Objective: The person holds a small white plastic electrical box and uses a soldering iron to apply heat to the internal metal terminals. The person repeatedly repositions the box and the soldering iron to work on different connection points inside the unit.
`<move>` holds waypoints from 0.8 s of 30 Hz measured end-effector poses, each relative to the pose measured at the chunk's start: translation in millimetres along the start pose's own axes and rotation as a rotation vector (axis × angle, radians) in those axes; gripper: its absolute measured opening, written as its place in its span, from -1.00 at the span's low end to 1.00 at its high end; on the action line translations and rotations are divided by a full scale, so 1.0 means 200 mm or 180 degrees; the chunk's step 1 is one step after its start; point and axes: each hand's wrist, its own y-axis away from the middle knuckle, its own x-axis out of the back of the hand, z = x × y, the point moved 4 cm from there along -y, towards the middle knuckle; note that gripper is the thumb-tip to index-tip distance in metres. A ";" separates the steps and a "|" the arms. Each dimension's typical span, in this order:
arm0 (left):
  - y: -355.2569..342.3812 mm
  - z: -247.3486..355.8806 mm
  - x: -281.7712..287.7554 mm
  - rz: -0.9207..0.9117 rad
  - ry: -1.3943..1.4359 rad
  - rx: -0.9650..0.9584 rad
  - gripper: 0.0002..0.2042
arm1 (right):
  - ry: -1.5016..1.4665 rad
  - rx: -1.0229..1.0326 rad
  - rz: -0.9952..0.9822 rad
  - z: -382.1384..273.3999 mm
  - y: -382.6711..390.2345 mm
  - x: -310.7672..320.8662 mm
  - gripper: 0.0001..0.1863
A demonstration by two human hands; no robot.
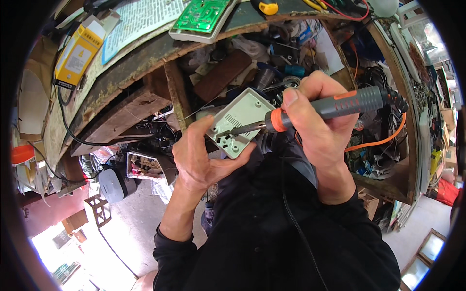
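My left hand (196, 157) grips a small off-white plastic case half (242, 114) by its sides, its hollow side facing up. The case has a group of vent slots, screw posts in its corners and several small dark holes near its lower end. In my right hand (323, 119) is a grey and orange soldering iron (335, 105), held like a pen. Its metal tip reaches into the case beside the dark holes; whether it touches the plastic I cannot tell. An orange cord (383, 140) hangs below the iron's handle.
Behind my hands an open drawer (410, 160) is crowded with tools, wires and parts. On the worktop above lie a green circuit board (201, 15) in a pale housing, a yellow box (80, 53) and yellow-handled pliers (268, 7). A grey container (114, 184) stands lower left.
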 end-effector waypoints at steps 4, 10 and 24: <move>0.01 -0.01 0.00 -0.0002 0.0049 0.0051 -0.24 | 0.0074 -0.0027 -0.0028 -0.01 0.00 0.00 -0.71; 0.01 -0.01 0.00 0.0013 0.0035 0.0009 -0.23 | 0.0141 0.0076 -0.0081 0.01 0.00 0.00 -0.70; 0.00 0.00 0.00 0.0034 0.0049 -0.0034 -0.24 | 0.0321 0.0125 -0.0062 -0.02 -0.01 -0.01 -0.70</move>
